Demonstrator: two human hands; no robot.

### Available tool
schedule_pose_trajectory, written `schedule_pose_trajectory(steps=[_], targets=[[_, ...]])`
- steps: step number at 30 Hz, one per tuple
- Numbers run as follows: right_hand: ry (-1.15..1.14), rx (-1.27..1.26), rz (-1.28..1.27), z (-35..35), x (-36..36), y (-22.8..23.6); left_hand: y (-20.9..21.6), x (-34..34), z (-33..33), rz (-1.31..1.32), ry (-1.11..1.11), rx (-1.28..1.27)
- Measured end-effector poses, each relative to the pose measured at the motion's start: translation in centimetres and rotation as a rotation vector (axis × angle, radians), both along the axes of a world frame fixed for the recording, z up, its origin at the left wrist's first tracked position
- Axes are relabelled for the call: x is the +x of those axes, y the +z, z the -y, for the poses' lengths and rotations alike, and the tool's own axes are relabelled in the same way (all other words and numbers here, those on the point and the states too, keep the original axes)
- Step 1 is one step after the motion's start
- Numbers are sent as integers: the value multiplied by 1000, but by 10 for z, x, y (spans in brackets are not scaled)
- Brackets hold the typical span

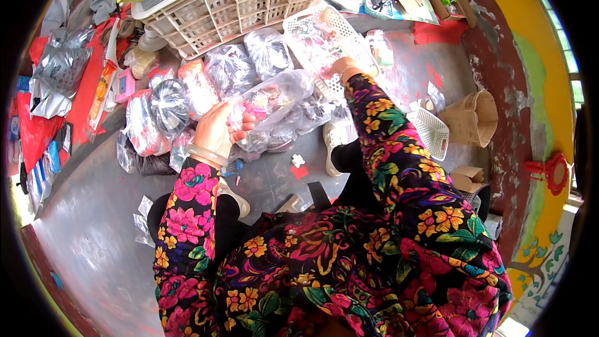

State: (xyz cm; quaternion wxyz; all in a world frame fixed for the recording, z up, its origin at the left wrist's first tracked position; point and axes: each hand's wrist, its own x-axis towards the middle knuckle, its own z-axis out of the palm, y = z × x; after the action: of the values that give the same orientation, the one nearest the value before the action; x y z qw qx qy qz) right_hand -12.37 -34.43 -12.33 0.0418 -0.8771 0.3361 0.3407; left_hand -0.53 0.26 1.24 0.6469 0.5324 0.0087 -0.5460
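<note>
My left hand [217,126] is closed on the rim of a clear plastic bag [274,101], which has small pink and red items inside. The bag lies on its side, stretching away to the right over other filled bags. Farther off, my right hand [344,67] reaches to the near edge of a white perforated basket [365,50] holding small colourful packets. Its fingertips point down among those packets, and I cannot make out whether they grip anything. Left of the clear bag are a bag of dark goods [170,105] and a bag of red and white goods [145,126].
A large cream crate [218,15] stands behind the bags. To the right are a small white basket [429,132] and an open cardboard box [472,118] by the wall. Red sheets and silver packaging [61,72] lie at left. My shoes [332,150] rest near the bags.
</note>
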Motion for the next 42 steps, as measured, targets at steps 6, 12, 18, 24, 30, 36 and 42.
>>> schedule_pose_trajectory(steps=[6, 12, 18, 24, 30, 36, 42], targets=[[206, -7, 445, 2, 13, 102, -9, 1, -5, 19, -47, -23], [360, 455, 826, -89, 22, 197, -12, 0, -3, -4, 20, -15], [523, 427, 665, -149, 43, 138, -7, 0, -3, -16, 24, 13], [524, 400, 413, -179, 67, 77, -3, -1, -6, 14, 39, 48], [423, 280, 623, -184, 78, 42, 0, -1, -5, 6, 10, 41], [549, 558, 435, -156, 72, 94, -4, -1, -4, 3, 34, 32], [-173, 957, 870, -69, 52, 149, -5, 4, -16, -14, 41, 4]])
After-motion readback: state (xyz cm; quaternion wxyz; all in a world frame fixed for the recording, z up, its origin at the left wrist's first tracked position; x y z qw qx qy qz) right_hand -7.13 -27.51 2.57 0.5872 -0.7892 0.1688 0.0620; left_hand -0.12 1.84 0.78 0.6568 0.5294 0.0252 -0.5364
